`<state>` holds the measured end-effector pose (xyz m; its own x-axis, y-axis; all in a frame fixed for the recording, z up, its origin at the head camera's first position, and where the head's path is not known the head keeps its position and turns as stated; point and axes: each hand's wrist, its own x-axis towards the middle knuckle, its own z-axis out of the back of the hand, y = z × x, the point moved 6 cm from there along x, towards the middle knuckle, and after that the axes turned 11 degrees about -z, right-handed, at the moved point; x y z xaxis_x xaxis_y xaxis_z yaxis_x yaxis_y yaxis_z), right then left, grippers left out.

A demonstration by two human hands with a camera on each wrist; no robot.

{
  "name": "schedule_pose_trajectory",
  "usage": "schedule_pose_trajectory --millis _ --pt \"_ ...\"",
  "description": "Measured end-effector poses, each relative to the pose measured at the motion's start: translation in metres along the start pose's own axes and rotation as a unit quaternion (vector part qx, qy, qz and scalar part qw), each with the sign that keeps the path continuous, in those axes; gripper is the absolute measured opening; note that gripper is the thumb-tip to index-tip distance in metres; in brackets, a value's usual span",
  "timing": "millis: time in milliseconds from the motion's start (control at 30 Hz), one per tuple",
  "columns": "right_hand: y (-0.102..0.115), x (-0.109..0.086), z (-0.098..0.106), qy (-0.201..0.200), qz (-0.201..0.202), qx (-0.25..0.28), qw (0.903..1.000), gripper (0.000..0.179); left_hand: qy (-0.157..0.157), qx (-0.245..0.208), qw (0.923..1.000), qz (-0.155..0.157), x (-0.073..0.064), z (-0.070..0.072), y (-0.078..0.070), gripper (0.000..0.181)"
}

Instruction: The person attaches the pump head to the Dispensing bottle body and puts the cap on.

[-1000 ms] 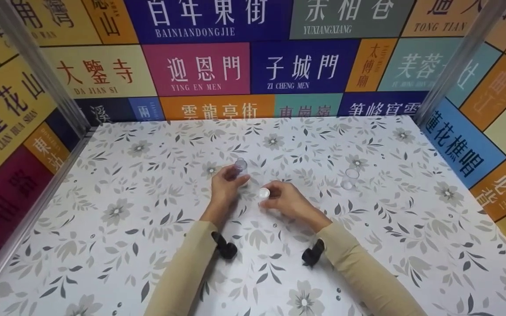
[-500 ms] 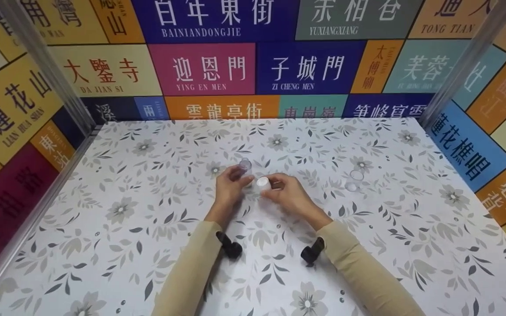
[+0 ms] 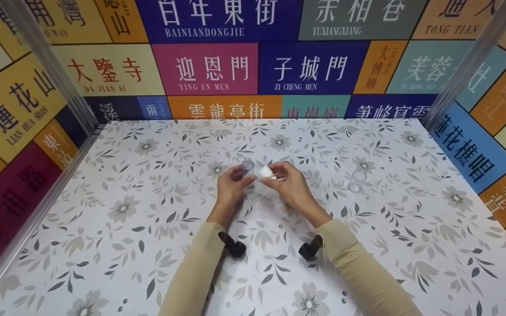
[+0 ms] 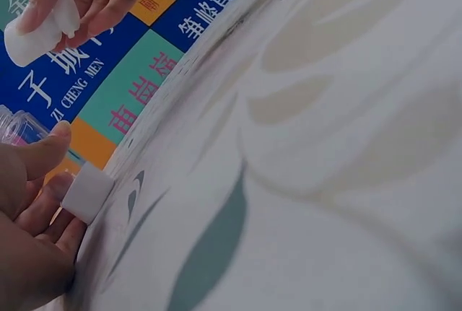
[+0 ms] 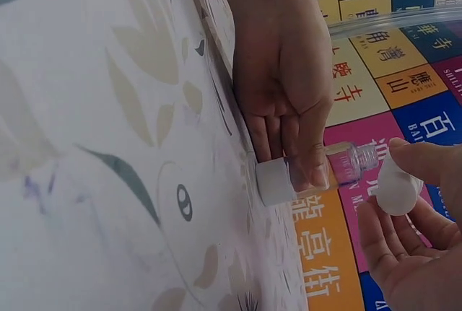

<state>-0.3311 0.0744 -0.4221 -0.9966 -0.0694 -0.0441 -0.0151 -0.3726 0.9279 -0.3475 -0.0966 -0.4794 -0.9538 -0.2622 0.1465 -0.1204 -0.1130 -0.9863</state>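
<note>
My left hand (image 3: pixel 233 184) grips a small clear bottle (image 3: pixel 247 165). In the right wrist view the bottle's bare threaded neck (image 5: pixel 364 156) points toward my right hand, and a white cylindrical piece (image 5: pixel 274 181) sits at its lower end, close to the tablecloth. My right hand (image 3: pixel 292 184) pinches a white cap (image 3: pixel 266 171) between thumb and fingers. A smaller flap-like white part (image 4: pixel 67 14) sticks out from that cap in the left wrist view. Cap and bottle neck are close together; whether they touch I cannot tell.
To the right of my right hand, a clear plastic container (image 3: pixel 354 188) with a round rim stands or lies on the floral tablecloth (image 3: pixel 169 254). A printed sign wall (image 3: pixel 213 66) closes off the back and sides, with clear posts (image 3: pixel 464 66) at the corners.
My right hand has moved forward and nearer the bottle, tilting the white cap so its top no longer faces up toward the head camera. The left hand keeps its hold on the bottle.
</note>
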Motion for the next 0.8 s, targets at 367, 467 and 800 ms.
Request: schedule_pose_trajectory --millis 367,467,800 --pt "0.011 0.002 0.001 -0.009 0.019 0.008 0.9997 0.036 0.004 0.006 1.0000 0.004 -0.002 0.000 0.000 0.049" --pt "0.015 0.004 0.003 -0.009 0.008 0.027 0.9995 0.035 0.004 0.005 0.9999 0.009 -0.002 0.001 0.000 0.049" --pt "0.030 0.010 0.002 -0.030 0.004 0.066 0.9973 0.039 0.000 -0.010 0.9999 0.012 0.001 0.001 -0.001 0.046"
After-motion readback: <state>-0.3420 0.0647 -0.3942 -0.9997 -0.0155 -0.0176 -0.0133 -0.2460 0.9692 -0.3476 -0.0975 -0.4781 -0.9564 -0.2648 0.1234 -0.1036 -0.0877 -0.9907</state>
